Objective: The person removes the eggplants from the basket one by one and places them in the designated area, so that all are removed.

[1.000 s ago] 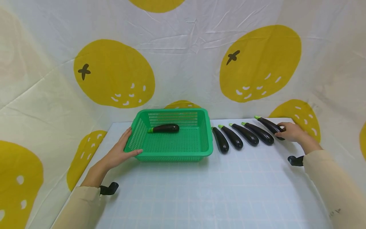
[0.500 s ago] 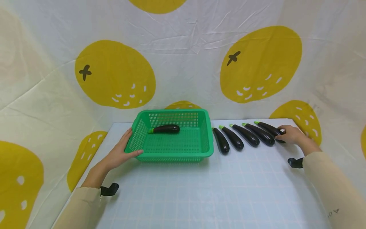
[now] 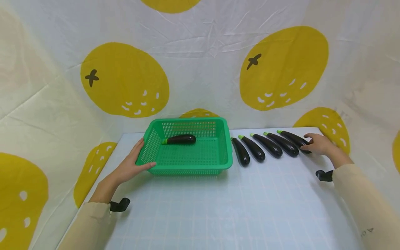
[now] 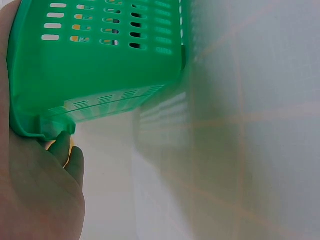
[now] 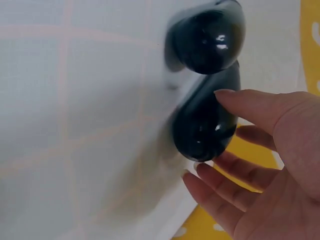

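A green plastic basket (image 3: pixel 187 170) stands left of centre on the table, with one eggplant (image 3: pixel 181 139) lying inside. My left hand (image 3: pixel 128 167) holds its front left corner, thumb over the front rim and fingers along the left side. To the right, several dark eggplants lie slanted in a row. The rightmost eggplant (image 3: pixel 293 139) is beside my right hand (image 3: pixel 317 144). In the right wrist view, the thumb tip lies against this eggplant (image 5: pixel 205 122); the other fingers are loosely spread near its rounded end.
A pale checked cloth (image 3: pixel 218 208) covers the table. Its back edge meets a white curtain (image 3: pixel 203 69) printed with yellow fruit. The nearest eggplant (image 3: pixel 240 152) in the row lies close by the basket's right side.
The rightmost eggplant's green stem end has swung down nearer the row, and it now lies alongside its neighbour. My right hand's fingers have loosened around it. The left hand and basket stay put.
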Motion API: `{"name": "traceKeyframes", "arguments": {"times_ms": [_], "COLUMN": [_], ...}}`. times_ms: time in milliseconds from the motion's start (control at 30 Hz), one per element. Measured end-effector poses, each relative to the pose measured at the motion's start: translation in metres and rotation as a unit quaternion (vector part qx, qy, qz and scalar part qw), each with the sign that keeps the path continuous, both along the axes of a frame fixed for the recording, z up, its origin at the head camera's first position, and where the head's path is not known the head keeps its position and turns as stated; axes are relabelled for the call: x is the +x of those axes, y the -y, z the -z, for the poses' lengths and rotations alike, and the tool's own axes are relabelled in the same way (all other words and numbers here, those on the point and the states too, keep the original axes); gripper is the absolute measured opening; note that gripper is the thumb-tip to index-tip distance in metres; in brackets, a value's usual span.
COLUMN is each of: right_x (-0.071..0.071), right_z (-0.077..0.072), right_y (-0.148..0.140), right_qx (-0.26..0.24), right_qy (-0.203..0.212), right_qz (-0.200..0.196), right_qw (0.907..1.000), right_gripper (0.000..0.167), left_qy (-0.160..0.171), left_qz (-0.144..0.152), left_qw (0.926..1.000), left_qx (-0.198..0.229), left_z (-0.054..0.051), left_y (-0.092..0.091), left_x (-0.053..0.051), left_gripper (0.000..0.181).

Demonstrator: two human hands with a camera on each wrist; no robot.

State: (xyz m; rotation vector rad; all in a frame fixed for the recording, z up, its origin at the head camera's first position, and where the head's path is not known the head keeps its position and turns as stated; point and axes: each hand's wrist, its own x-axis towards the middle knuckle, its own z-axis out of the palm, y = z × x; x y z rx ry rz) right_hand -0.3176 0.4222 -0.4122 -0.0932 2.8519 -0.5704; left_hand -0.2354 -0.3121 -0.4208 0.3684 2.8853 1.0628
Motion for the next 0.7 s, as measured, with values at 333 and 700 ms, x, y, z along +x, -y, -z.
{"name": "traceKeyframes", "arguments": {"times_ms": [333, 700], "right_x": [0.013, 0.027], "right_z": [-0.02, -0.043], "right_y": [0.017, 0.071], "right_qx": [0.02, -0.007], "right_qy": [-0.052, -0.098], "right_qz": [-0.037, -0.089], "right_qw": [0.9978, 0.9911], "right_gripper": [0.066, 0.06], "left_qy": [0.008, 0.006], "left_qz": [-0.006, -0.008], "left_qw": [0.9999, 0.9999], "left_qx": [-0.002, 0.001], "left_z": [-0.002, -0.001], "left_y": [0.001, 0.0], "left_x": [-0.001, 0.0], "left_gripper": [0.112, 0.112]}}
